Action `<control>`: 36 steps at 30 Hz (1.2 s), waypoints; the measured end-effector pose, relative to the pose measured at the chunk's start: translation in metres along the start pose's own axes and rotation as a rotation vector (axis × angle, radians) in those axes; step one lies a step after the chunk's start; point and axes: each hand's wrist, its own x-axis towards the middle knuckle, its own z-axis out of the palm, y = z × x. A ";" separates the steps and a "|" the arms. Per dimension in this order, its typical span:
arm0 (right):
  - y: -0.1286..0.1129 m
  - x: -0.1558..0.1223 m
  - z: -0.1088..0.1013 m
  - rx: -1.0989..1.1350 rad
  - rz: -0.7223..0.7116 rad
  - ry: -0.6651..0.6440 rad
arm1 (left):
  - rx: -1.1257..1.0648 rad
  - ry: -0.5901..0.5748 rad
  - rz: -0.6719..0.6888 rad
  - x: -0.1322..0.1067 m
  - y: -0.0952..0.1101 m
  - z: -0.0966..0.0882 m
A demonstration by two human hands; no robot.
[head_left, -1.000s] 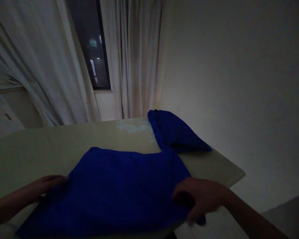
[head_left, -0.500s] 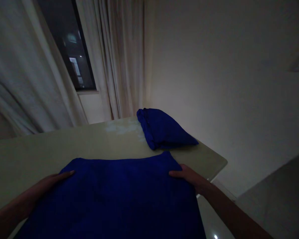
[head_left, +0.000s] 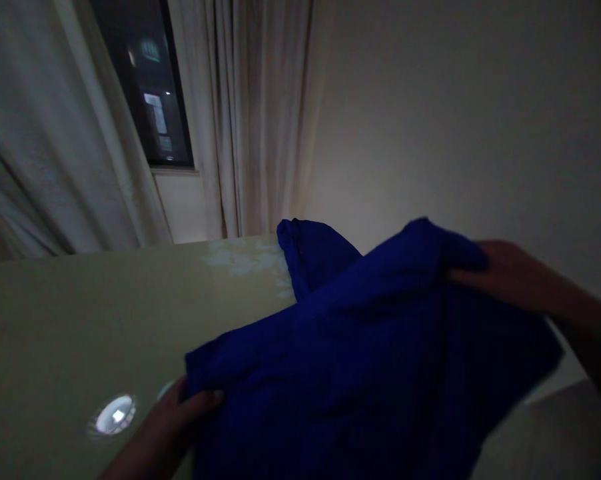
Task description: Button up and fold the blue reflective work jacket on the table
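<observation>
A large piece of blue cloth (head_left: pixel 330 373) is stretched between my two hands, its upper edge slanting up toward the right. My left hand (head_left: pixel 173 417) pinches its lower left corner, thumb on top. Higher up at the right, my right hand (head_left: pixel 510 277) grips the opposite side, and part of the cloth drapes down beyond it. Whether the cloth is a garment cannot be made out. Behind it, a folded blue bundle of cloth (head_left: pixel 315 250) lies on the table; its right part is hidden by the held cloth.
The pale green table (head_left: pixel 80 320) spreads across the left, with a whitish leaf pattern (head_left: pixel 243 259) near its far edge. A round white shape (head_left: pixel 115 415) shows on it, perhaps a reflection. Curtains (head_left: pixel 260 120), a dark window (head_left: pixel 155 100) and a wall (head_left: pixel 430 133) stand behind.
My right hand has risen and moved right with its side of the cloth. My left hand has moved right and down. The cloth now slants and covers part of the bundle.
</observation>
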 end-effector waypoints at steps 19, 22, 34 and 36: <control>-0.016 0.111 0.297 -0.091 -0.324 -0.259 | -0.112 -0.365 -0.060 0.061 -0.052 0.155; 0.015 0.119 0.227 -0.047 -0.408 -0.272 | -0.061 -0.272 0.004 0.076 -0.026 0.175; 0.163 0.099 0.156 -0.578 -0.131 -0.256 | 0.126 -0.211 0.312 0.121 -0.009 0.231; 0.165 0.106 0.170 -0.519 -0.186 -0.214 | 0.162 -0.211 0.445 0.119 -0.019 0.224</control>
